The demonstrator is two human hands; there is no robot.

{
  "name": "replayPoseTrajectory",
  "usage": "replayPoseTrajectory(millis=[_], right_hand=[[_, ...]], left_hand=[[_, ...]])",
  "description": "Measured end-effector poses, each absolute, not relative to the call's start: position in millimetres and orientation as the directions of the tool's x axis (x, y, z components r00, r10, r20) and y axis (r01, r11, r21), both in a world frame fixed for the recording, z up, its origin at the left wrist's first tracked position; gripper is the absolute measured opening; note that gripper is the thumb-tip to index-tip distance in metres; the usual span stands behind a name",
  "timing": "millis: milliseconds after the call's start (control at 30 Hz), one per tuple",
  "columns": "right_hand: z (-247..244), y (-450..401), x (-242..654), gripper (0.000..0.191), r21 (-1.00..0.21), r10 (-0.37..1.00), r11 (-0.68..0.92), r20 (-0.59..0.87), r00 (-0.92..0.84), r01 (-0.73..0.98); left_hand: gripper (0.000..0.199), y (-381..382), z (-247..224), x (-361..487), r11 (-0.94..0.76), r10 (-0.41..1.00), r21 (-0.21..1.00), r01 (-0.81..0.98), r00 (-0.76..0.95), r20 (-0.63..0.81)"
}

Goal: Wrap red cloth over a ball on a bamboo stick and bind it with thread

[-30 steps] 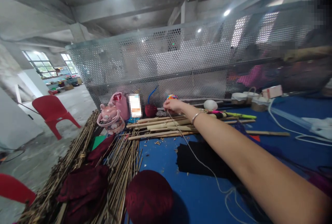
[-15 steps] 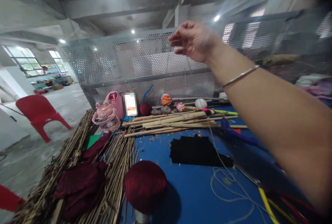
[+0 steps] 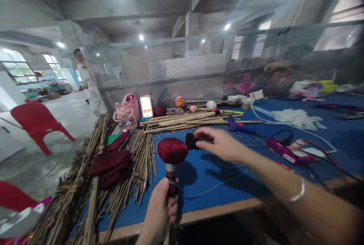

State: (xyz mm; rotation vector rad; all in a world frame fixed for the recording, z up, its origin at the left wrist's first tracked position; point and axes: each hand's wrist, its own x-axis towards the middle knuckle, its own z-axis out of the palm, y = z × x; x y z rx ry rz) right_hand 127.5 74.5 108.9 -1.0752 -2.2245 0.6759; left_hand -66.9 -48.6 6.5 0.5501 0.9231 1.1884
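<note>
My left hand (image 3: 163, 203) is wrapped round the handle of a cloth-covered mallet (image 3: 173, 151). Its rounded maroon head points up, with a pale band and maroon cloth binding the neck below. To its right hovers my right hand (image 3: 223, 144), thumb and fingers apart, over a black cloth (image 3: 191, 141) that it partly hides. A thin pale thread (image 3: 206, 192) runs from the mallet's neck across the blue table (image 3: 227, 199). Whether any thread touches my right fingers is too fine to make out.
Thin sticks (image 3: 139, 161) and folded maroon cloth (image 3: 112, 167) lie at left. Peeled sticks (image 3: 193, 118), a blue glue gun (image 3: 234, 125) and a pink lidded cup (image 3: 125, 116) stand farther back. A purple tool (image 3: 287, 152) with cords lies right. A person (image 3: 89, 82) walks beyond the mesh.
My right hand has come down from high before the mesh to just above the table. The mallet is higher in view, with my left hand now visible on its handle. The view has shifted.
</note>
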Motion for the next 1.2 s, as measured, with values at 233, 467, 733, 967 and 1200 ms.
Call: replayPoseTrajectory(millis=[233,467,733,967,1200], right_hand=[[33.0,4.1,78.3,0.070,-0.987,0.705,0.159,0.138,-0.696,-0.035],[20.0,-29.1,111.0,0.039,-0.975,0.806,0.192,0.090,-0.585,0.115],[13.3,-36.6,144.2,0.053,-0.962,0.946,0.223,0.176,-0.271,0.156],[6.7,-29.7,154.6,0.051,-0.933,0.958,0.256,0.210,-0.195,0.253],[11.4,-20.7,147.6,0.051,-0.970,0.886,0.204,0.124,-0.447,0.135]], left_hand=[[0.051,-59.9,17.8,-61.2,0.239,0.964,0.869,-0.433,-0.001,-0.266],[0.047,-76.8,24.4,-44.7,0.188,0.977,0.925,-0.331,-0.030,-0.210],[0.040,-77.2,13.9,-9.6,0.206,0.977,0.924,-0.321,0.014,-0.213],[0.039,-74.7,23.3,0.5,0.298,0.953,0.862,-0.411,0.082,-0.290],[0.040,-87.3,30.1,-1.1,0.388,0.911,0.768,-0.509,0.336,-0.238]])
